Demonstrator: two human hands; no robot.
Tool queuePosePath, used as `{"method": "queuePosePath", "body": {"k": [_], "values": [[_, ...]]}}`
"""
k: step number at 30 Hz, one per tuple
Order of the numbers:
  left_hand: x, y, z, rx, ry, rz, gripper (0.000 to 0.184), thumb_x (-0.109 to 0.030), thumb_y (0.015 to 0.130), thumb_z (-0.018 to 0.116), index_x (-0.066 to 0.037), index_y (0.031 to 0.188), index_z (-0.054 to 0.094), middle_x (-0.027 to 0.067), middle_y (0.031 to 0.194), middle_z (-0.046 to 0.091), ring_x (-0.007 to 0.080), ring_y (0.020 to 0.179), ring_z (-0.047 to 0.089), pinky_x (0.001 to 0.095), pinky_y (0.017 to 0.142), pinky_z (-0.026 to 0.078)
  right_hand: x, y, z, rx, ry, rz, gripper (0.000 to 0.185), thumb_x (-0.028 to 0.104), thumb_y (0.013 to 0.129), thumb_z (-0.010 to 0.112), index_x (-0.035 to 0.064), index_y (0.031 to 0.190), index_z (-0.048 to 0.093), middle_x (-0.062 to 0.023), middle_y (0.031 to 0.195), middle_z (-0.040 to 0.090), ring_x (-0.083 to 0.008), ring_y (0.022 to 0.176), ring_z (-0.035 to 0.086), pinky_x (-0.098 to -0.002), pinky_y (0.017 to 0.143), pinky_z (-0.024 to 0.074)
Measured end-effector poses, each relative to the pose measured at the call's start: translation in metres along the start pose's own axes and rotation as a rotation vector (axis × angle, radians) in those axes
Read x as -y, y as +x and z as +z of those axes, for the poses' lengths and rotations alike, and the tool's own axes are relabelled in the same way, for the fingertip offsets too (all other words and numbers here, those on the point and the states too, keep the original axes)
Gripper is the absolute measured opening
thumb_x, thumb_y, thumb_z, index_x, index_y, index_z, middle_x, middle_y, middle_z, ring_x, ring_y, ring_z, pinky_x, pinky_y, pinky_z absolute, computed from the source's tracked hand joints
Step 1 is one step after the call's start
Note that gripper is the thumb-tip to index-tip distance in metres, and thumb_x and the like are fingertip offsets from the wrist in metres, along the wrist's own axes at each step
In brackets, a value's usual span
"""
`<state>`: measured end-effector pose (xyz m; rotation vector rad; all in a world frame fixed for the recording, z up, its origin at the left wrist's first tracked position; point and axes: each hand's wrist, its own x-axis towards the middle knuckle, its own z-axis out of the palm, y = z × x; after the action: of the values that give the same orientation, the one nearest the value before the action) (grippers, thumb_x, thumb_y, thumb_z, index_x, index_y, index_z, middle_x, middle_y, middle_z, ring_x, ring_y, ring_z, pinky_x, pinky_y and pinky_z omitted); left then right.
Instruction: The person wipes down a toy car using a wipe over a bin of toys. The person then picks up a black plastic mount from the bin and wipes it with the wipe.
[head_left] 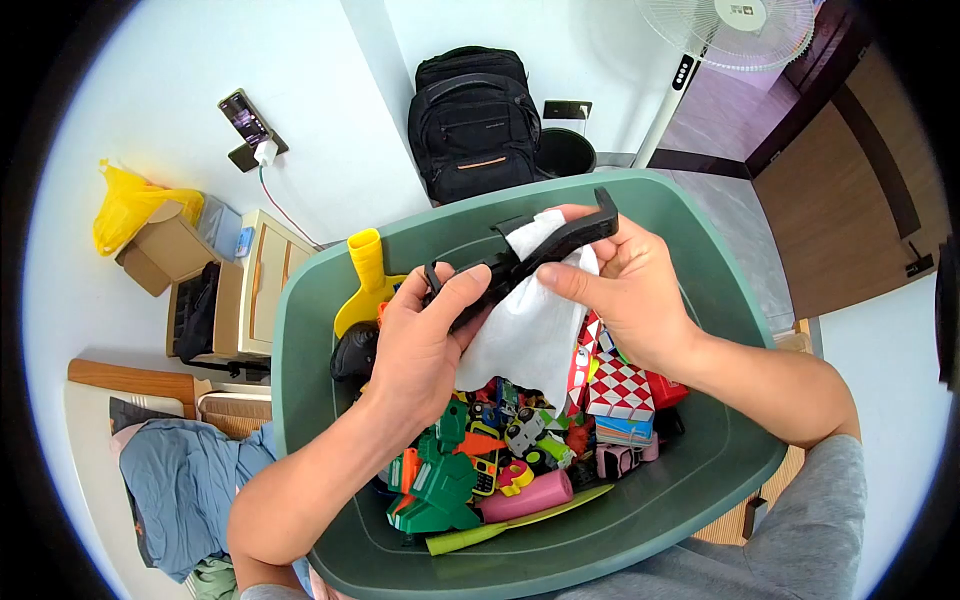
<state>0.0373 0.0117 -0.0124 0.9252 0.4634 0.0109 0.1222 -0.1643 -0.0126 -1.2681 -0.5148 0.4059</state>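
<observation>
Toys (pixel 525 430) lay heaped in the bottom of a big green tub (pixel 310 300) in front of the person: a green-and-orange plastic toy (pixel 445 490), a pink cylinder (pixel 527 496), a yellow-green strip (pixel 520 522) and a red-and-white checked box (pixel 620 390). A yellow scoop (pixel 367 262) stood against the far left wall, its handle up. Off to the left, an open cardboard box (pixel 228 320) held something dark.

Above the heap, inside the line of the tub's rim, the person held up a black object (pixel 565 243) and a white cloth (pixel 520 345). The object was long and narrow, bent into a hook at its right end — plastic-looking, dull black. The cloth hung limp and wide below it, a bit of it showing above as well.

The left hand (pixel 420 340) pinched the object's near end between thumb and fingers. The right hand (pixel 635 285) grasped the cloth, thumb in front, fingers partly behind the hooked end — I couldn't tell how firmly they pressed it. The left fingers hid much of the object's lower end, and the cloth covered some toys.
</observation>
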Motion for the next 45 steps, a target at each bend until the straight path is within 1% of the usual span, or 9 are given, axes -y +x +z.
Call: {"method": "queuePosePath", "body": {"k": [14, 20, 27, 30, 32, 34, 37, 41, 45], "values": [[0.001, 0.009, -0.009, -0.047, 0.088, 0.156, 0.014, -0.013, 0.09, 0.067, -0.014, 0.092, 0.053, -0.003, 0.096, 0.056, 0.0108, 0.095, 0.056, 0.0373, 0.094, 0.047, 0.0, 0.003, -0.011, -0.013, 0.108, 0.302, 0.026, -0.006, 0.09, 0.061, -0.0038, 0.116, 0.06, -0.0096, 0.104, 0.069, -0.0121, 0.089, 0.066, -0.0282, 0.078, 0.0541], [0.0, 0.01, -0.009, -0.107, 0.283, 0.23, 0.019, -0.006, 0.086, 0.071, -0.01, 0.096, 0.056, -0.001, 0.095, 0.056, 0.0109, 0.092, 0.058, 0.0327, 0.088, 0.051, -0.009, 0.016, -0.029, -0.259, 0.122, 0.333, 0.022, 0.003, 0.095, 0.057, -0.0047, 0.114, 0.064, -0.0095, 0.1, 0.07, -0.0133, 0.083, 0.066, -0.0278, 0.075, 0.0537], [0.005, 0.012, -0.012, -0.095, 0.452, 0.196, 0.024, -0.006, 0.083, 0.074, -0.007, 0.101, 0.057, -0.0006, 0.095, 0.057, 0.0101, 0.086, 0.059, 0.0271, 0.08, 0.052, 0.02, 0.026, -0.04, -0.273, -0.126, -0.216, 0.023, 0.005, 0.094, 0.059, 0.0003, 0.115, 0.068, -0.0072, 0.105, 0.071, -0.0097, 0.088, 0.064, -0.0248, 0.075, 0.0527], [0.005, 0.01, -0.009, -0.113, 0.444, 0.169, 0.027, -0.008, 0.08, 0.077, -0.005, 0.099, 0.057, -0.0004, 0.092, 0.055, 0.0085, 0.084, 0.055, 0.0241, 0.077, 0.048, 0.037, 0.016, -0.034, 0.206, -0.791, -0.779, 0.039, -0.004, 0.073, 0.068, 0.0103, 0.108, 0.073, -0.0082, 0.105, 0.072, -0.0241, 0.102, 0.068, -0.0326, 0.088, 0.0544], [0.005, 0.009, -0.006, -0.122, 0.411, 0.156, 0.031, -0.009, 0.076, 0.08, -0.004, 0.097, 0.058, -0.0005, 0.09, 0.053, 0.0071, 0.081, 0.051, 0.0223, 0.074, 0.044, 0.025, 0.004, -0.019, 0.459, -0.891, -0.786, 0.031, 0.007, 0.073, 0.073, 0.0091, 0.104, 0.071, -0.0075, 0.114, 0.067, -0.0266, 0.112, 0.061, -0.039, 0.096, 0.0475], [0.006, 0.008, -0.004, -0.107, 0.325, 0.135, 0.029, -0.008, 0.077, 0.078, -0.003, 0.096, 0.058, -0.0001, 0.09, 0.054, 0.0072, 0.082, 0.052, 0.0223, 0.075, 0.044, 0.019, -0.002, -0.013, 0.669, -1.03, -0.673, 0.024, 0.017, 0.076, 0.075, 0.0077, 0.097, 0.07, -0.0065, 0.111, 0.066, -0.0269, 0.108, 0.061, -0.0405, 0.095, 0.0456], [0.012, 0.013, -0.014, -0.104, 0.432, 0.194, 0.026, -0.007, 0.08, 0.074, -0.003, 0.1, 0.057, 0.0001, 0.093, 0.057, 0.009, 0.084, 0.056, 0.0253, 0.078, 0.049, 0.011, 0.003, -0.019, 0.756, -1.045, -0.664, 0.025, 0.017, 0.076, 0.079, 0.0065, 0.096, 0.069, -0.0062, 0.105, 0.067, -0.028, 0.105, 0.062, -0.0392, 0.087, 0.05], [0.012, 0.011, -0.016, -0.074, 0.468, 0.188, 0.027, -0.006, 0.082, 0.073, -0.003, 0.103, 0.056, 0.0009, 0.095, 0.058, 0.0109, 0.084, 0.06, 0.0272, 0.08, 0.053, 0.004, 0.003, -0.02, 0.703, -0.957, -0.6, 0.022, 0.016, 0.076, 0.079, 0.0053, 0.09, 0.066, -0.008, 0.107, 0.064, -0.0281, 0.102, 0.062, -0.0375, 0.081, 0.0504], [0.008, 0.005, -0.007, -0.082, 0.517, 0.236, 0.03, -0.009, 0.079, 0.078, -0.003, 0.1, 0.058, 0.0, 0.091, 0.058, 0.0085, 0.083, 0.058, 0.0239, 0.077, 0.049, 0.004, -0.001, -0.014, 0.379, -1.031, -0.507, 0.019, 0.013, 0.08, 0.073, 0.0045, 0.088, 0.058, -0.0109, 0.093, 0.06, -0.0308, 0.088, 0.061, -0.0402, 0.075, 0.0505]]}}
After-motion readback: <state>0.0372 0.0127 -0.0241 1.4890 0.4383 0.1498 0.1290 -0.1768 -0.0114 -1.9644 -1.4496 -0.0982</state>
